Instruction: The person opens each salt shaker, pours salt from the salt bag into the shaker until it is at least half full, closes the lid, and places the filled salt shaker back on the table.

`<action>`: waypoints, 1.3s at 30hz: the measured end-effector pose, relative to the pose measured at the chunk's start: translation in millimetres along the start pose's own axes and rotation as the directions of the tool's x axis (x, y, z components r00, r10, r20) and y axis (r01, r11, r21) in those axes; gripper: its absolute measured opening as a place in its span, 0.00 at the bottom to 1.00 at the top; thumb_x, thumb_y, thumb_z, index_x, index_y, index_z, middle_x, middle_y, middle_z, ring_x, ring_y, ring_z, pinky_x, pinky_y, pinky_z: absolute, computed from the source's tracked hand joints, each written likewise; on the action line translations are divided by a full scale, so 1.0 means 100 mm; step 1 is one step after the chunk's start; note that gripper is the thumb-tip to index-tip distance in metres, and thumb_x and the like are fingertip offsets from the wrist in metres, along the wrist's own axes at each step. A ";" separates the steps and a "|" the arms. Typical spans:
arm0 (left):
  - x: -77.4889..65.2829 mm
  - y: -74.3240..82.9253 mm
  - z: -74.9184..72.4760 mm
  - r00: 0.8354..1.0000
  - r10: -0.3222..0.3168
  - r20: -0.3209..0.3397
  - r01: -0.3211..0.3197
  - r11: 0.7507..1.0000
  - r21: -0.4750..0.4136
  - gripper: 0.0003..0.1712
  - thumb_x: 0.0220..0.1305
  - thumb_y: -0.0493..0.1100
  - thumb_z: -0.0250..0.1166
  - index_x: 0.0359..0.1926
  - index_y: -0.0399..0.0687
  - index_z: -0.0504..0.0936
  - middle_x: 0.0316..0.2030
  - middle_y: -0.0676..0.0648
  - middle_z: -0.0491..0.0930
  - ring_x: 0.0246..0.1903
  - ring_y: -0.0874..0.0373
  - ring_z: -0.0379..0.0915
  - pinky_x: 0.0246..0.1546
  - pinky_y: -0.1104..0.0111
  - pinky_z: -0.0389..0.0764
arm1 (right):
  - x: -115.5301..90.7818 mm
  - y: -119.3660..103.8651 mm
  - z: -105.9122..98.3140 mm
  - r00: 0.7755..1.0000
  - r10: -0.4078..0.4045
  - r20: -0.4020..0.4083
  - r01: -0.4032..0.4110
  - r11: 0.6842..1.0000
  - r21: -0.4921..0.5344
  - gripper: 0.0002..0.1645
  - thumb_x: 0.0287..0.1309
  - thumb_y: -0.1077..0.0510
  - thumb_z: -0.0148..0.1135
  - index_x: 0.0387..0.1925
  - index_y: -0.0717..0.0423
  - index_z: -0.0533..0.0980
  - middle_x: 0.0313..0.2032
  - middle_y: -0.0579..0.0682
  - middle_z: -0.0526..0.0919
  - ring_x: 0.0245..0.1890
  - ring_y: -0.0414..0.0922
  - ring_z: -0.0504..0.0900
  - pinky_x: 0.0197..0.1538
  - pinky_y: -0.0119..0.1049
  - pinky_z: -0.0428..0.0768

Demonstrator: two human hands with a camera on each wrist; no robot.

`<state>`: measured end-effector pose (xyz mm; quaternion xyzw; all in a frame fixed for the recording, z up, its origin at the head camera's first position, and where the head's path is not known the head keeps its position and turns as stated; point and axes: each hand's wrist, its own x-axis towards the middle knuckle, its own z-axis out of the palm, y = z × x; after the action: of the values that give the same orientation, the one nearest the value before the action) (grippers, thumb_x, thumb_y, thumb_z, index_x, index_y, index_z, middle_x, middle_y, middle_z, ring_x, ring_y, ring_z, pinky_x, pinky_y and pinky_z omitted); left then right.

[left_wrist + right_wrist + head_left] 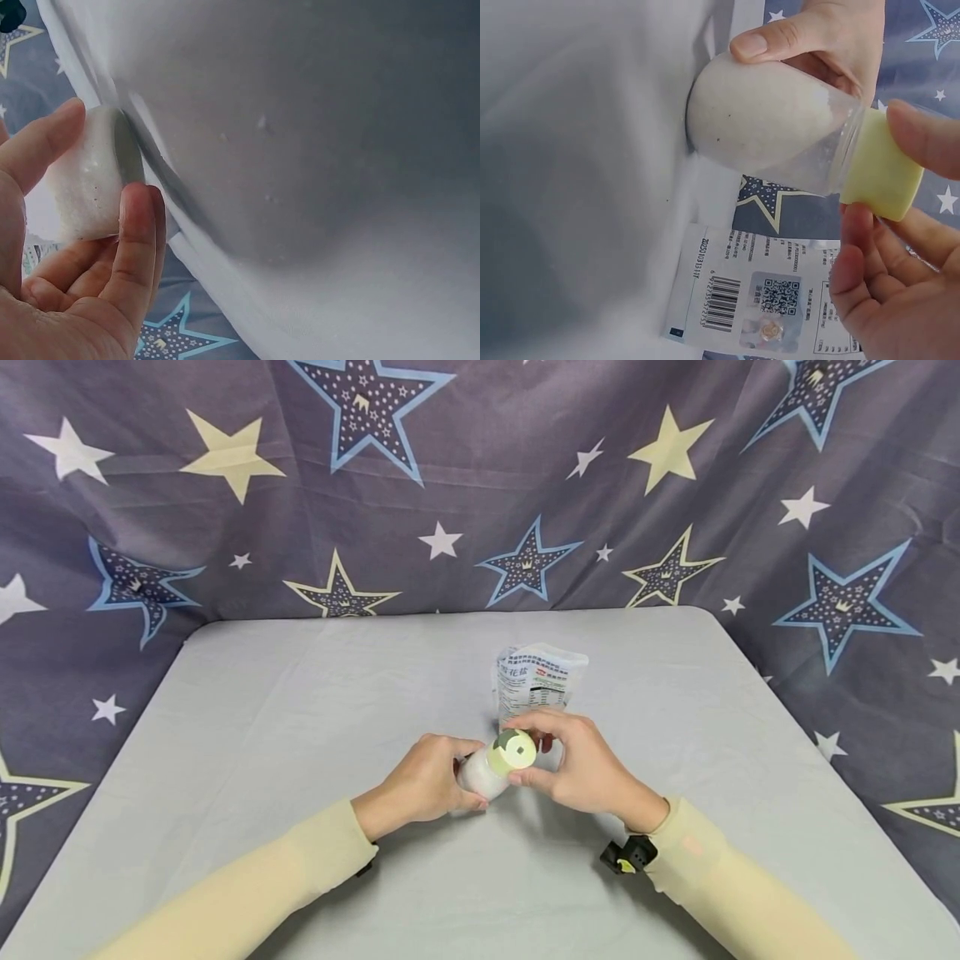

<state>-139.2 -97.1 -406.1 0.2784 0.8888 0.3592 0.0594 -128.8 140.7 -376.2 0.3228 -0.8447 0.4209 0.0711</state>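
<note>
In the head view, a clear seasoning bottle point(480, 775) with white grains inside tilts over the table, its yellow-green cap point(510, 759) up and to the right. My left hand point(423, 781) grips the bottle's body, thumb and fingers on either side; the left wrist view shows its base edge between them. My right hand point(577, 764) pinches the cap by its sides. Seen from the right wrist, the cap point(885, 169) sits on the bottle's neck, and grains point(757, 112) fill much of the body. Just behind my right hand stands a white printed salt pouch point(540, 677).
A grey-white cloth covers the table point(300, 710). Several small white specks point(262, 121) lie on it near the bottle. A dark star-patterned curtain point(480, 485) hangs around the back and sides. A black device point(630, 854) is strapped to my right wrist.
</note>
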 end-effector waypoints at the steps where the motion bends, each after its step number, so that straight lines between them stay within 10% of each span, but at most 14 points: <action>1: 0.00 0.00 0.00 1.000 0.004 -0.001 -0.004 1.000 0.001 0.32 0.37 0.42 0.88 0.49 0.48 0.89 0.36 0.54 0.87 0.30 0.62 0.78 0.36 0.66 0.79 | 0.00 0.00 0.01 1.000 0.007 -0.007 -0.007 1.000 0.000 0.34 0.42 0.61 0.85 0.55 0.56 0.82 0.48 0.44 0.85 0.36 0.40 0.79 0.41 0.42 0.81; 26: 0.01 0.01 -0.01 1.000 0.000 0.005 0.000 1.000 0.002 0.31 0.36 0.42 0.88 0.48 0.51 0.89 0.32 0.56 0.85 0.28 0.62 0.77 0.32 0.68 0.78 | -0.06 -0.05 0.13 0.986 0.016 -0.168 -0.039 0.990 -0.136 0.26 0.41 0.46 0.86 0.33 0.49 0.77 0.27 0.39 0.79 0.26 0.42 0.77 0.30 0.32 0.75; 39: 0.01 0.02 -0.01 1.000 -0.020 0.009 0.020 1.000 0.002 0.33 0.36 0.42 0.89 0.49 0.53 0.89 0.34 0.56 0.87 0.29 0.64 0.77 0.35 0.67 0.79 | -0.06 0.02 0.01 0.999 0.027 -0.026 -0.029 0.998 -0.063 0.47 0.38 0.52 0.88 0.62 0.53 0.76 0.45 0.41 0.83 0.34 0.44 0.79 0.37 0.40 0.79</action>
<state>-139.8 -96.0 -404.2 0.2713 0.8915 0.3566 0.0668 -125.2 144.1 -380.2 0.3033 -0.8610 0.3991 0.0858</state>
